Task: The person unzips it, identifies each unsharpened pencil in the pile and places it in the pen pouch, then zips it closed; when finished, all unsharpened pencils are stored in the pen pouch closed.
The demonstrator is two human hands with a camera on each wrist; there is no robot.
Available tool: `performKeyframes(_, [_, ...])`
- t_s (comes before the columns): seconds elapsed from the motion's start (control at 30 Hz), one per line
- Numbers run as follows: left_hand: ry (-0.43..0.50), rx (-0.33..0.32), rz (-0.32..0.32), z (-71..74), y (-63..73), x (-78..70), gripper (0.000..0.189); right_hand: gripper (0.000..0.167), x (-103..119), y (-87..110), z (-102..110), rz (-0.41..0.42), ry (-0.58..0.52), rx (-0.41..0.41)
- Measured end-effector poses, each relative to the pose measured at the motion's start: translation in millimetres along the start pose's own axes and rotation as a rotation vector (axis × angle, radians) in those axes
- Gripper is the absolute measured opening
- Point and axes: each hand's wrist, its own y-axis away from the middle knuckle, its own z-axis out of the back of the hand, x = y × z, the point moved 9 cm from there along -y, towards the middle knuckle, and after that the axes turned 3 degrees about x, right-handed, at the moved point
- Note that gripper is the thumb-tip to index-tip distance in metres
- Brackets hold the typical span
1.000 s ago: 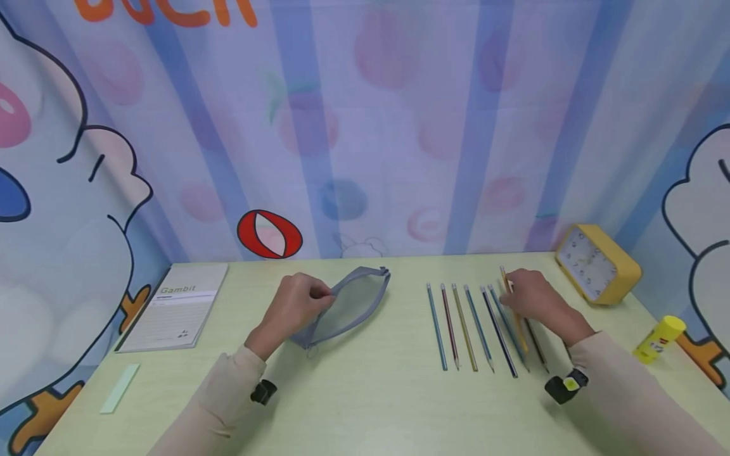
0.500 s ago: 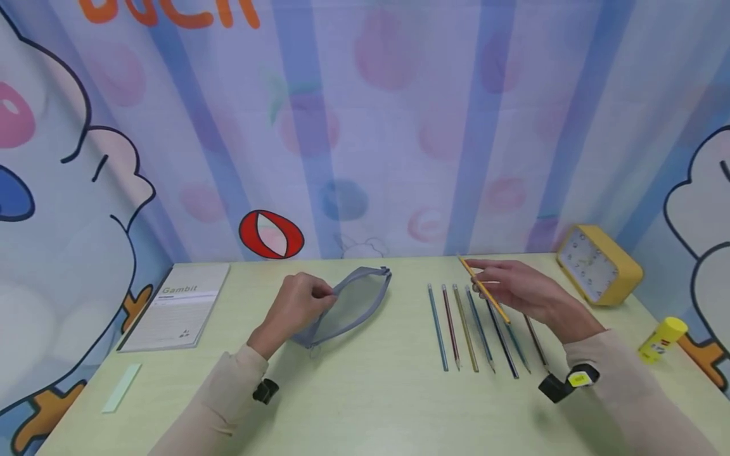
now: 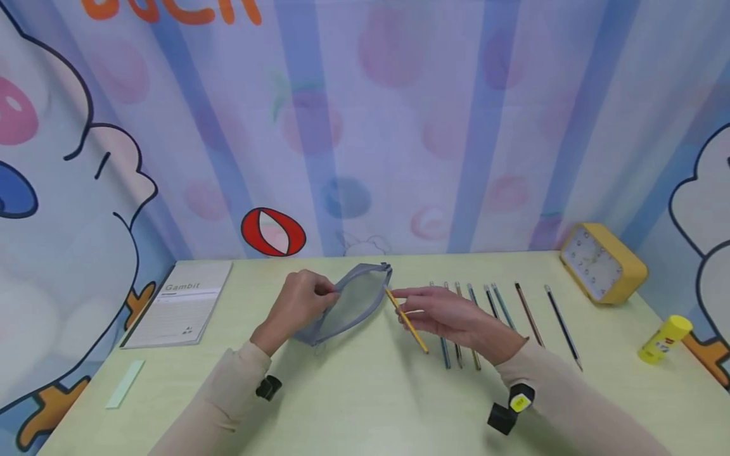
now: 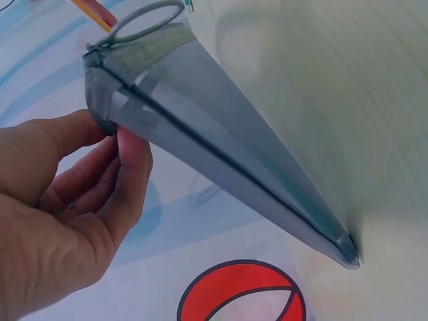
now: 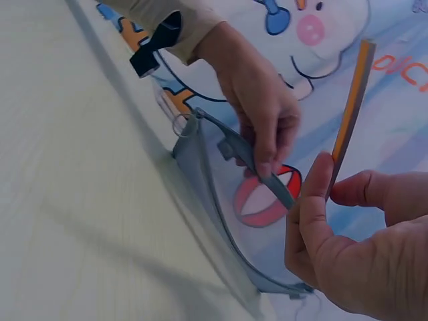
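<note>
A grey-blue zippered pencil pouch [image 3: 355, 301] stands on the table with its mouth spread wide. My left hand [image 3: 301, 303] pinches the pouch's near left rim between thumb and fingers; the left wrist view shows the grip on the fabric edge [image 4: 124, 110]. My right hand [image 3: 441, 315] pinches a yellow pencil [image 3: 412, 328] just right of the pouch mouth, its upper end overlapping the pouch rim in the head view. In the right wrist view the pencil [image 5: 352, 100] tilts up from between thumb and fingers. Several pencils [image 3: 530, 315] lie in a row beneath and beyond the right forearm.
A yellow alarm clock [image 3: 604, 263] stands at the back right, with a yellow glue stick [image 3: 665, 339] in front of it. On the left lie a notebook [image 3: 179, 304] and a pale green strip [image 3: 125, 384]. A printed curtain [image 3: 399, 126] hangs behind the table.
My right hand has lifted the yellow pencil out of the row and carried it left to the pouch mouth. The left hand keeps its hold on the rim.
</note>
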Motion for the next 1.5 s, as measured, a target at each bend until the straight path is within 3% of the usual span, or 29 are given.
performKeyframes(0.17, [-0.002,-0.002,0.007,-1.6,-1.7,-1.7,0.011,0.055,2,-32.1,-21,0.041,0.061,-0.007])
performKeyframes(0.33, [-0.002,0.005,0.013,-4.0,-4.5,-3.8,0.011,0.06,1,-60.0,-26,0.068,0.081,-0.05])
performKeyframes(0.5, [-0.008,0.011,0.026,-4.3,-2.8,-4.4,0.012,0.07,-3,-77.4,-30,0.08,0.1,-0.128])
performKeyframes(0.67, [-0.001,0.004,0.028,-1.6,-0.6,-4.6,0.012,0.077,-2,-91.9,-41,0.055,0.111,-0.158])
performKeyframes(0.73, [0.006,0.007,0.019,-2.0,-1.3,-5.0,0.012,0.071,-3,-98.8,-40,0.047,0.146,-0.199])
performKeyframes(0.83, [0.006,0.007,0.001,-2.7,-2.4,-6.1,0.011,0.048,-4,-109.9,-34,0.034,0.24,-0.29])
performKeyframes(0.93, [-0.005,-0.005,-0.004,-2.5,-3.3,-5.8,0.01,0.026,-7,-120.7,-34,0.045,0.246,-0.333])
performKeyframes(1.03, [-0.02,-0.015,0.004,-1.9,-3.7,-4.4,0.009,0.024,-8,-127.2,-38,0.067,0.224,-0.341])
performKeyframes(1.17, [-0.033,-0.029,-0.003,0.2,-4.6,-3.7,0.008,0.023,-5,-127.9,-40,0.088,0.279,-0.368])
performKeyframes(1.27, [-0.033,-0.037,-0.008,1.9,-4.9,-2.9,0.008,0.031,-4,-125.2,-39,0.079,0.284,-0.386])
performKeyframes(1.5, [-0.025,-0.027,0.012,2.5,-3.7,0.3,0.011,0.074,-6,-119.9,-41,0.08,0.281,-0.365])
